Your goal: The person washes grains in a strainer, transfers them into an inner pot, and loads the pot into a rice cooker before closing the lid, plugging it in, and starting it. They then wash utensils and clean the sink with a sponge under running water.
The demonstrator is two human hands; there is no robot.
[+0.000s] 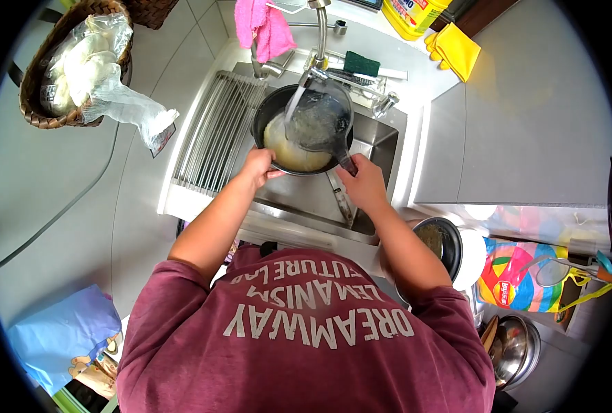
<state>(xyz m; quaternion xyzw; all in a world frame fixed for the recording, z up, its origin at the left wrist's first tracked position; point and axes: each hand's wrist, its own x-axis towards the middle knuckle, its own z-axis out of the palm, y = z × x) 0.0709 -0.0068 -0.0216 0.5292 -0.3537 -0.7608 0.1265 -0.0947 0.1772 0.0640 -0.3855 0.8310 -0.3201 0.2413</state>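
A dark round pot (259, 127) sits over the sink, with cloudy, pale yellowish liquid in it. My left hand (259, 166) is closed on the pot's near left rim. Over the pot's right half is a round, see-through grey utensil with a handle (323, 124); whether it is a strainer or a dipper, I cannot tell. My right hand (362, 180) grips its dark handle at the pot's near right side. Water runs from the faucet (318, 69) above them. A knife (340, 199) lies in the sink below the pot.
Left of the basin is a slatted metal drying rack (213, 131). A wicker basket (27, 89) with a plastic bag stands on the left counter. Yellow gloves (455, 51) and a dark green scouring pad (362, 64) lie behind the sink. A black pan (447, 241) is at the right.
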